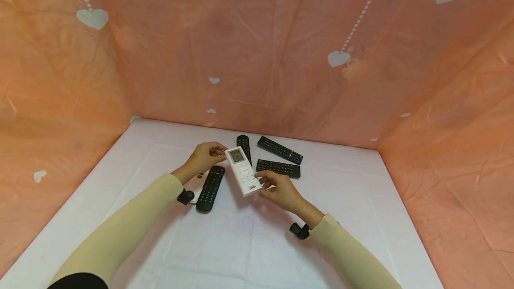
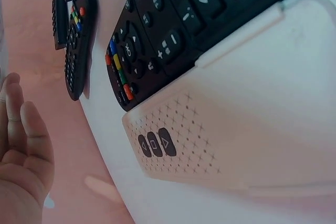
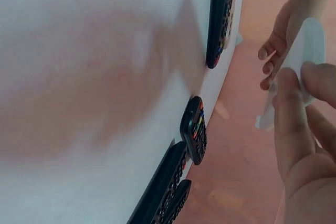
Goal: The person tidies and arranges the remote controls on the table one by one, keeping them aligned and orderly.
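A white remote control [image 1: 244, 174] with a small grey screen is held up above the table, tilted. My right hand [image 1: 279, 191] pinches its lower end between thumb and fingers, as the right wrist view also shows. Beside the screen end is my left hand [image 1: 204, 158], its fingertips right at the corner. In the left wrist view that hand's fingers [image 2: 32, 129] are loosely extended. Below the left hand lies a second white remote [image 2: 252, 129], partly hidden in the head view, with a black remote [image 1: 210, 189] against it.
Three more black remotes lie behind the raised one: one upright in view [image 1: 243, 142], one slanted [image 1: 279, 150] and one sideways [image 1: 279, 168]. A white cloth [image 1: 209, 249] covers the table. Orange sheets [image 1: 241, 57] with heart prints enclose its back and sides.
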`<state>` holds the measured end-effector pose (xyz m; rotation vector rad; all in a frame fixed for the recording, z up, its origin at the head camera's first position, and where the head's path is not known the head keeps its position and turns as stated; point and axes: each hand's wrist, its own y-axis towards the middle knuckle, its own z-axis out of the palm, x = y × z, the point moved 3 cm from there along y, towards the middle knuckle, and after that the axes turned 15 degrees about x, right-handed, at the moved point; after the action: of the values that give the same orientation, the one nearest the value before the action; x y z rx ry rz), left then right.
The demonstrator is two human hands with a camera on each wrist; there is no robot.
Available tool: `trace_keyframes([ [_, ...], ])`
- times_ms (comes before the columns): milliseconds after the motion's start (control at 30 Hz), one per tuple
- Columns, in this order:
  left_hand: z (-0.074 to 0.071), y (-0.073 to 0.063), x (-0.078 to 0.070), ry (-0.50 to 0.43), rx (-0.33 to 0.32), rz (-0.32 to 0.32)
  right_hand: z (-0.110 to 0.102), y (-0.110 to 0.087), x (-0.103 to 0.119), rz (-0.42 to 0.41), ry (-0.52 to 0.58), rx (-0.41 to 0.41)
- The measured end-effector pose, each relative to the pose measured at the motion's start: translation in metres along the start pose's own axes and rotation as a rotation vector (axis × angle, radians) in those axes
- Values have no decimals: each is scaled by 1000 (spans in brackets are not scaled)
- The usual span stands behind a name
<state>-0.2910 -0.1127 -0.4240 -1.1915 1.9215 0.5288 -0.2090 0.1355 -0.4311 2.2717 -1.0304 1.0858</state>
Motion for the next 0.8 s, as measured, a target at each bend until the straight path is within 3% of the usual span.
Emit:
trace_keyframes([
  [233,1,2,3,-8,30,11,6,0,7,-67,-21,28],
  [800,4,3,3,4,78,1,14,4,9,-40,-68,19],
])
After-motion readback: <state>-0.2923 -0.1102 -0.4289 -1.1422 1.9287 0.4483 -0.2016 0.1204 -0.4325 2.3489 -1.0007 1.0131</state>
